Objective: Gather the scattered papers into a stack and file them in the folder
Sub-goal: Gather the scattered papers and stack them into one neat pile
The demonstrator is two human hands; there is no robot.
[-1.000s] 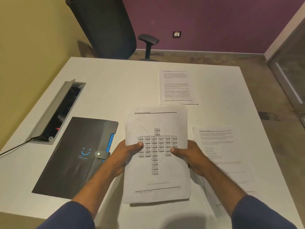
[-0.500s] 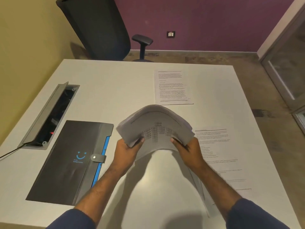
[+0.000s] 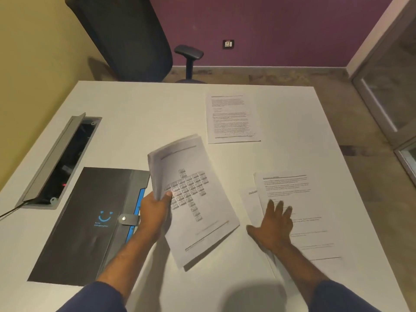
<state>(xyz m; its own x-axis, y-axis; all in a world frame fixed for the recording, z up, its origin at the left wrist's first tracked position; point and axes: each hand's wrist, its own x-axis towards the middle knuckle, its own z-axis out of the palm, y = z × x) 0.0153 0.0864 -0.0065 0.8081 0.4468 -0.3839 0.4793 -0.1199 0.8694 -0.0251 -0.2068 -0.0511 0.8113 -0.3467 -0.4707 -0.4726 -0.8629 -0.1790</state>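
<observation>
My left hand (image 3: 155, 210) grips a stack of papers (image 3: 198, 212) by its left edge; the top sheet shows a chart of small boxes, and the stack hangs tilted just above the white table (image 3: 126, 113). My right hand (image 3: 273, 226) lies open, fingers spread, flat on two overlapping text sheets (image 3: 299, 199) at the right. Another text sheet (image 3: 230, 118) lies alone farther back. The dark grey folder (image 3: 90, 224), closed with a snap tab and a blue edge, rests flat to the left of my left hand.
An open cable tray (image 3: 60, 163) with a raised lid is set into the table at the left, a cable leading off it. A black office chair (image 3: 126, 37) stands behind the table. A glass door (image 3: 391, 82) is at the right.
My right hand let go of the stack and moved right onto the loose sheets. The left hand alone now holds the stack, which has flattened out and tilted.
</observation>
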